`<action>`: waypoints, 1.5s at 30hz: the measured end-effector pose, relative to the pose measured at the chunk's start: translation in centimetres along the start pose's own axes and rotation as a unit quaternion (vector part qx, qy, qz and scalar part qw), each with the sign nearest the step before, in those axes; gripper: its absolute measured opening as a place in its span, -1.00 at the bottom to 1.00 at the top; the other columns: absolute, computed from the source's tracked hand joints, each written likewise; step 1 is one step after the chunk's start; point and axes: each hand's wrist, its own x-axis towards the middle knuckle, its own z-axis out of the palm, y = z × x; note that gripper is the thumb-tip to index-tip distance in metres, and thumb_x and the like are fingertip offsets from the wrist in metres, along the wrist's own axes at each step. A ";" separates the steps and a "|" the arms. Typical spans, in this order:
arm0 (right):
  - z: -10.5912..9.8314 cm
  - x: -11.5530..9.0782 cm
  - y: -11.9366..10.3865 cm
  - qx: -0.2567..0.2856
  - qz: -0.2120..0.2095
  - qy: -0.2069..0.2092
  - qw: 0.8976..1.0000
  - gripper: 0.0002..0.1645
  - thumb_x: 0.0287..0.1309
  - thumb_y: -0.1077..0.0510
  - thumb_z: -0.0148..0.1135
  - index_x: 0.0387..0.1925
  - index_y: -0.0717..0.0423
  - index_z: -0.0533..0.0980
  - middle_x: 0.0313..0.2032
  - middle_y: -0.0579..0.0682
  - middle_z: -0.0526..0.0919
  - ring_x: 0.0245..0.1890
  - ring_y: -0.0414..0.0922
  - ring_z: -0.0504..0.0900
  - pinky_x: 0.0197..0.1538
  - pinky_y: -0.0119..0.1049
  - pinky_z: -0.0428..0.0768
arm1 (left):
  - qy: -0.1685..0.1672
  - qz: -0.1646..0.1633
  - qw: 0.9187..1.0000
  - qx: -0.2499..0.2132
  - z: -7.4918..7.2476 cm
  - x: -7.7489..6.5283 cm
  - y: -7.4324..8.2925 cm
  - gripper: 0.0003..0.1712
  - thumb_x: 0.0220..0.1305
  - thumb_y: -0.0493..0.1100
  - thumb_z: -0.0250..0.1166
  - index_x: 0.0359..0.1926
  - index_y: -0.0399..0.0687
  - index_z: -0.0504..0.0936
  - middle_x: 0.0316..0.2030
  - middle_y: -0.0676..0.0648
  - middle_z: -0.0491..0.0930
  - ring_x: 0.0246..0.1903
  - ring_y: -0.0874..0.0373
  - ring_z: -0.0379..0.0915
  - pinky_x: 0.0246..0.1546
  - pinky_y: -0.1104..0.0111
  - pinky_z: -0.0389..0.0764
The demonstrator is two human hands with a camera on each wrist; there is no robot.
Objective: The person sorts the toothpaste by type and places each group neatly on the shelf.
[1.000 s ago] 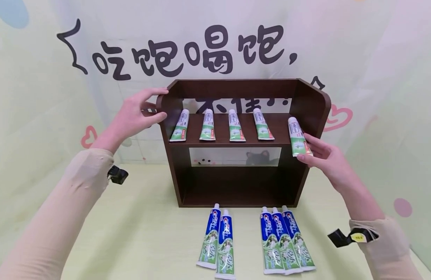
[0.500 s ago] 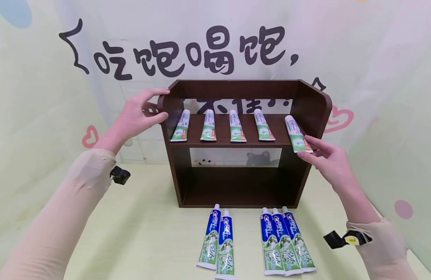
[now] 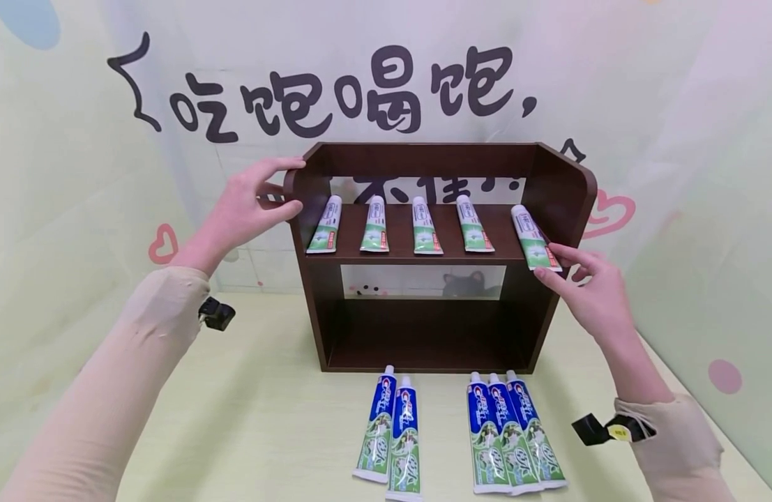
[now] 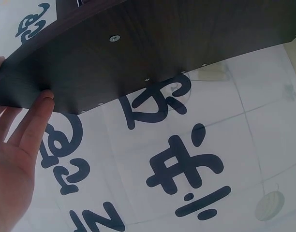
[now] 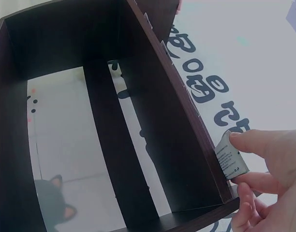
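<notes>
With my right hand (image 3: 589, 289) I pinch the crimped end of a green and white toothpaste tube (image 3: 531, 240), thumb underneath and fingers at its right edge. The tube lies tilted at the right end of the upper tier, its end jutting past the front edge. In the right wrist view, the tube's printed back (image 5: 229, 158) shows between thumb and finger, beside the board's edge. My left hand (image 3: 250, 199) holds the upper left side panel of the dark brown shelf (image 3: 386, 259). In the left wrist view, a fingertip (image 4: 47, 95) touches the panel's outer face.
Several matching tubes (image 3: 427, 226) stand spaced along the upper tier, caps to the back. On the table (image 3: 266, 418) before the shelf lie blue and green toothpaste tubes, a pair (image 3: 403, 439) and a group of three (image 3: 514, 436). A printed cloth backdrop (image 3: 386, 84) hangs behind.
My right hand has moved the tube slightly up and back onto the upper tier, and its fingers have loosened a little along the edge. The left hand stays on the panel.
</notes>
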 end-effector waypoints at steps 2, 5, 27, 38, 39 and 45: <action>0.1 0.0 -0.1 -0.009 -0.004 0.005 1.000 -0.35 0.22 -0.15 0.30 0.28 0.01 0.50 0.02 0.17 0.48 -0.15 -0.08 0.30 -0.43 -0.41 0.40 | 0.000 -0.001 1.000 0.001 0.0 0.0 0.0 -0.35 0.21 -0.28 0.35 0.33 -0.01 0.45 0.33 -0.01 0.45 -0.31 0.51 0.54 -0.23 0.74 0.60; 0.2 0.1 -0.2 -0.018 -0.007 0.007 1.000 -0.35 0.23 -0.15 0.28 0.29 0.02 0.49 -0.01 0.19 0.45 -0.17 -0.07 0.28 -0.41 -0.38 0.36 | 0.000 -0.001 1.000 0.002 0.0 0.0 0.0 -0.35 0.21 -0.28 0.35 0.34 0.00 0.45 0.33 -0.01 0.45 -0.31 0.50 0.54 -0.23 0.75 0.60; 1.0 0.8 -0.9 -0.040 0.000 0.017 0.999 -0.36 0.28 -0.12 0.22 0.32 0.02 0.46 -0.04 0.30 0.37 -0.06 0.05 0.26 -0.35 -0.29 0.37 | 0.000 0.001 1.000 0.007 0.0 0.1 0.0 -0.36 0.21 -0.26 0.36 0.33 0.05 0.46 0.34 0.01 0.46 -0.28 0.54 0.53 -0.23 0.75 0.60; 1.6 0.9 -0.9 -0.028 0.012 0.048 0.998 -0.38 0.26 -0.09 0.24 0.29 0.04 0.49 -0.06 0.30 0.36 -0.09 0.01 0.27 -0.33 -0.24 0.32 | 0.002 0.002 1.000 0.006 -0.1 0.1 0.1 -0.36 0.21 -0.28 0.36 0.32 0.00 0.47 0.33 -0.01 0.46 -0.23 0.30 0.64 -0.23 0.75 0.60; 1.6 0.9 -1.0 -0.026 0.013 0.050 0.998 -0.38 0.25 -0.09 0.24 0.28 0.05 0.49 -0.06 0.30 0.36 -0.09 0.02 0.28 -0.32 -0.24 0.31 | 0.002 0.003 1.000 0.007 -0.1 0.1 0.1 -0.36 0.20 -0.28 0.36 0.32 -0.01 0.47 0.33 -0.01 0.46 -0.21 0.21 0.66 -0.23 0.75 0.60; 1.6 0.9 -1.1 -0.027 0.018 0.050 0.998 -0.39 0.25 -0.08 0.25 0.27 0.05 0.50 -0.06 0.31 0.37 -0.08 0.05 0.29 -0.31 -0.23 0.32 | 0.002 0.006 1.000 0.006 0.0 0.0 0.0 -0.37 0.20 -0.28 0.36 0.32 -0.01 0.47 0.34 -0.02 0.46 -0.19 -0.02 0.68 -0.24 0.75 0.60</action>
